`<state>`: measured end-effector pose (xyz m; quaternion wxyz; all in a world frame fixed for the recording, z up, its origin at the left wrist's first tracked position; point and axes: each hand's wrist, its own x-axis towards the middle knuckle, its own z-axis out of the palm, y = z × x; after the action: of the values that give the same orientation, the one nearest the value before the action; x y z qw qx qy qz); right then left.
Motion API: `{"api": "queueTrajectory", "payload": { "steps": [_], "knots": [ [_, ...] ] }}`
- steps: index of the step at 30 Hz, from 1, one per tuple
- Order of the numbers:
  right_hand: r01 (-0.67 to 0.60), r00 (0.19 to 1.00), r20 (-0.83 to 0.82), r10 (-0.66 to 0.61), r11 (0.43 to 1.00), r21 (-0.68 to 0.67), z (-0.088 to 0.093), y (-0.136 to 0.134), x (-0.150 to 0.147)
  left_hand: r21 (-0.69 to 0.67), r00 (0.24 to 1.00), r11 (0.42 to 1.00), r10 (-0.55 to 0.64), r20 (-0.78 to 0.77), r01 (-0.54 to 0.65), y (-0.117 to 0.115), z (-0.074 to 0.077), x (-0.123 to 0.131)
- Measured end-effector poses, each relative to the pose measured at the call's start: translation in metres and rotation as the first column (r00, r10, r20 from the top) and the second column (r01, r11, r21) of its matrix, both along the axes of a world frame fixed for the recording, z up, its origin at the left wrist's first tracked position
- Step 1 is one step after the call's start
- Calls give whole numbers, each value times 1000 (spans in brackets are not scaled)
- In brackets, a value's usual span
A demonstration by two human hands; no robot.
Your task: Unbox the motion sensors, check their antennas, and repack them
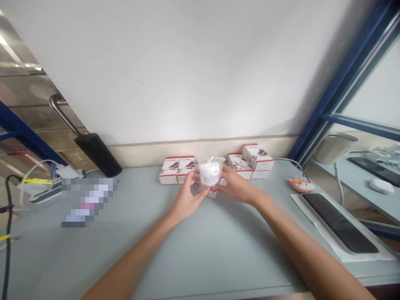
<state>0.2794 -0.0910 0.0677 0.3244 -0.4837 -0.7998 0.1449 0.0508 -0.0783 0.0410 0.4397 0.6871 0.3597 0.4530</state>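
The person's left hand (187,196) and right hand (233,186) close in from either side on a clear plastic bag (215,166), their fingers pressed against the film and the bag clamped between them. Inside it sits a round white perforated part (208,173). Whether the bag is lifted clear of the table, I cannot tell. It is held between two groups of white boxes with red markings, just in front of them: a side-by-side pair (177,170) on the left and a small stack (253,160) on the right, with its top box tilted. The corner of another box (212,194) shows just below the bag. All of this is on a pale grey-blue table (200,254) against a white wall (171,71). Farther right lie an orange fox-faced computer mouse (301,185) and a black tablet (339,223) on a white sheet. Farther left are a pixelated blur (89,202) and a power strip (46,193).
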Motion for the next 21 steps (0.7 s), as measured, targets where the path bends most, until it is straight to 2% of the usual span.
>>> {"api": "queueTrajectory", "payload": {
  "steps": [5, 8, 11, 13, 15, 18, 21],
  "knots": [
    [-72, 995, 70, 69, 997, 30, 2, -2, -6, -63, 998, 998, 26, -50, -29, -1, 2, 1],
    [-82, 996, -14, 83, 996, 24, 6, -5, -12, -176, 996, 981, 82, 23, -77, 0, 13, 0],
    [-44, 972, -229, 44, 999, 5, 9, -7, -17, -287, 976, 957, 18, 216, 46, -1, 27, -1],
    [-33, 931, -364, 26, 999, -12, 12, -7, -19, -340, 919, 923, -35, 394, 180, -1, 34, -2],
    [2, 882, -470, -23, 999, -43, 15, -7, -19, -420, 838, 863, -7, 546, 281, 0, 36, -4],
    [52, 798, -593, -105, 993, -106, 17, -7, -20, -515, 771, 792, 89, 630, 329, 3, 36, -6],
    [-35, 766, -640, -60, 990, -135, 13, -8, -25, -492, 762, 800, 70, 643, 342, 5, 33, -6]
  ]
}}
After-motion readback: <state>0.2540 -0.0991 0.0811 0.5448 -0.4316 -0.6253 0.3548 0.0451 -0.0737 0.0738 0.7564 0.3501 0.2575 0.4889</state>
